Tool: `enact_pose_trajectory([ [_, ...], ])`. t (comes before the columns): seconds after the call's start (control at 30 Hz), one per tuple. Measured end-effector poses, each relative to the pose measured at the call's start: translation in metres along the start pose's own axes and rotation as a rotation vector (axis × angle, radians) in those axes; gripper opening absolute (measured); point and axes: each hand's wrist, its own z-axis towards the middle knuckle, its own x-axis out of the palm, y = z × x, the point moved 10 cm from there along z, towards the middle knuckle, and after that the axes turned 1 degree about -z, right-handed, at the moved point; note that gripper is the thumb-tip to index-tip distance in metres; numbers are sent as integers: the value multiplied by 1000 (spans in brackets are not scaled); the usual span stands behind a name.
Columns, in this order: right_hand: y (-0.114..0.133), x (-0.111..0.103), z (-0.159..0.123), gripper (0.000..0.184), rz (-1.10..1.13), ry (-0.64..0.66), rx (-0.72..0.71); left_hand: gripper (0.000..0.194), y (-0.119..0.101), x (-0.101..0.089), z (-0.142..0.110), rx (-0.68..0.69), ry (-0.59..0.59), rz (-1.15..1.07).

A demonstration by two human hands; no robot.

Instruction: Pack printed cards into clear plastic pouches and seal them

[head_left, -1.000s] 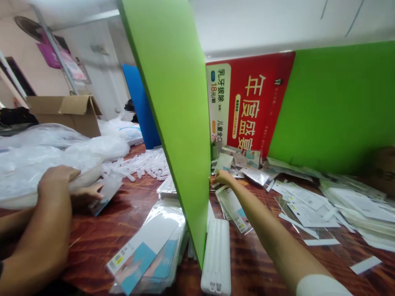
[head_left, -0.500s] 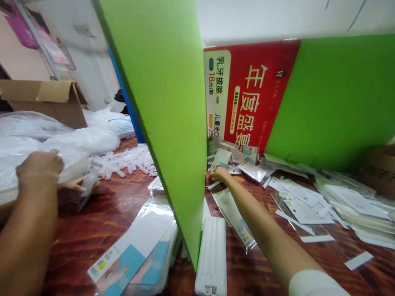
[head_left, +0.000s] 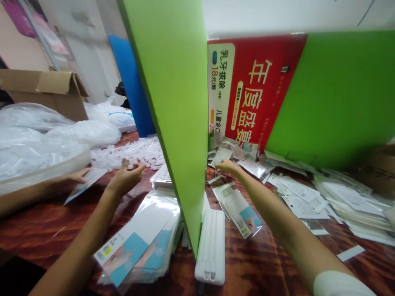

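My right hand (head_left: 227, 166), on the forearm with the white sleeve, reaches from the lower right to the foot of the green divider. Its fingers are closed at the edge of a clear card pouch (head_left: 222, 156) on a small heap; how much they grip is partly hidden. Just below lie further clear pouches with printed blue and white cards (head_left: 247, 216). No left hand of mine shows. Beyond the divider, a co-worker's one hand (head_left: 75, 176) holds a carded pouch (head_left: 89, 181). That person's other hand (head_left: 126, 179) is over small white plastic pieces (head_left: 138, 150).
The green divider (head_left: 173, 102) splits the table. A white case (head_left: 210, 246) lies at its foot, stacked carded pouches (head_left: 132, 250) to its left. Loose cards (head_left: 304, 197) and a pouch stack (head_left: 354, 201) lie right. A bag-filled basin (head_left: 46, 164) and a cardboard box (head_left: 46, 88) stand left.
The co-worker's nearer hand has swung right from the basin to the white pieces. My right hand stays at the heap, slightly further forward. The view has shifted a little.
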Motion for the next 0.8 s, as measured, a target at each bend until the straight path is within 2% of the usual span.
enact_pose_trajectory([
  [0.1, -6, -9, -5, 29, 24, 22, -26, 63, 6, -5, 4, -19, -25, -13],
  [0.27, -16, -14, -27, 26, 45, 103, -86, 75, -5, -14, 8, -59, -56, -37],
  [0.33, -19, -8, -37, 25, 56, 164, -107, 80, -8, -8, 5, -90, -50, -50],
  [0.4, -21, -2, -46, 24, 67, 206, -121, 77, -8, 9, -6, -131, -30, -68],
  [0.47, -23, 1, -52, 24, 81, 220, -132, 62, -3, 38, -26, -180, 1, -90],
  [0.5, -24, 2, -54, 24, 88, 219, -137, 46, 1, 57, -40, -205, 21, -105],
  [0.6, -30, 5, -61, 23, 105, 175, -147, 26, 17, 129, -95, -288, 95, -137],
  [0.7, -36, 5, -69, 24, 126, 41, -163, 35, 38, 203, -145, -358, 168, -163],
  [0.77, -39, 2, -78, 24, 152, -96, -179, 56, 54, 243, -164, -406, 186, -188],
  [0.8, -40, -1, -85, 24, 170, -166, -188, 69, 64, 255, -168, -456, 136, -272],
])
